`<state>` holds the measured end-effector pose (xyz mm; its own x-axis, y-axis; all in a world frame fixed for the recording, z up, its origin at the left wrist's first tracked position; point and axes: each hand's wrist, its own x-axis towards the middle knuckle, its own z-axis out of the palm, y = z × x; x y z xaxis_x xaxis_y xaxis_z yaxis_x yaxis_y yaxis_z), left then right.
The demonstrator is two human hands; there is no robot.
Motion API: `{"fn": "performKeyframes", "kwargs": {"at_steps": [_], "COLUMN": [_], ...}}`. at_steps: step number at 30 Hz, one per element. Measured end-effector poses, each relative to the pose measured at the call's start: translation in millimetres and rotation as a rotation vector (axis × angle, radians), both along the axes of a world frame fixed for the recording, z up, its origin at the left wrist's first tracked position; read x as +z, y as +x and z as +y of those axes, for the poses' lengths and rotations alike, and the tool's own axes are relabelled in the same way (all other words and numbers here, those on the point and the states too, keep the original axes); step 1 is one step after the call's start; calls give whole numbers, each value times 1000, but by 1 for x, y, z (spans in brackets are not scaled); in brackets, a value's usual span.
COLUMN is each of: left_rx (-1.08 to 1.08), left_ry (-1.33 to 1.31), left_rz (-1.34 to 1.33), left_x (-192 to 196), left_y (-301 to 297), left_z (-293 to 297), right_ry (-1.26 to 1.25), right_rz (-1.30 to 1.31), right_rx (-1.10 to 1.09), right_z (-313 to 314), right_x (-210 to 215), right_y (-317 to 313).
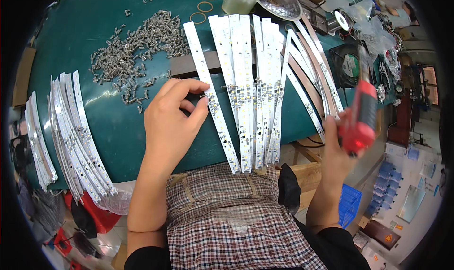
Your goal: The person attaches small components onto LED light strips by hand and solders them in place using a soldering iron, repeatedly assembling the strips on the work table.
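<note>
My left hand (172, 111) is closed, with thumb and forefinger pinching a small metal pin-like part (204, 95) at the left edge of an LED strip board (213, 104). The white board lies slanted, leftmost of a fanned row of LED strip boards (245, 71). Several in that row carry similar metal parts at mid-length. Off to the right, my right hand (338, 152) is wrapped round a red-and-black soldering iron (362, 116), its metal shaft pointing up and away. That hand and the iron are blurred by motion, and a red light glows on the handle.
Loose metal parts (142, 45) are heaped at the back left. A dark bar (201, 64) lies under the boards. More LED boards (78, 137) sit at the left edge. A small fan (347, 64), a wire spool (338, 21) and a metal dish (280, 3) stand back right.
</note>
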<state>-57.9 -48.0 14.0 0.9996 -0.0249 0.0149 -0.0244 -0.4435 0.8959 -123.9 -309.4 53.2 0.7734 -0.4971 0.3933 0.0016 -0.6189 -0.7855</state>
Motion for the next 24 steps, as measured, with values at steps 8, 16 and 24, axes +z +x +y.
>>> {"fn": "performKeyframes", "kwargs": {"at_steps": [8,16,24], "left_rx": [-27,37,-390], "left_ry": [-180,222,220], "left_rz": [116,-110,-344], "left_x": [1,24,21], "left_y": [-6,-5,-14], "left_z": [-9,-12,-55], "right_ry": [-561,-497,-441], "right_rz": [204,205,169], "right_rx": [16,238,234], "right_z": [-3,16,33], "right_x": [-17,-25,-25], "right_y": [50,61,70]}}
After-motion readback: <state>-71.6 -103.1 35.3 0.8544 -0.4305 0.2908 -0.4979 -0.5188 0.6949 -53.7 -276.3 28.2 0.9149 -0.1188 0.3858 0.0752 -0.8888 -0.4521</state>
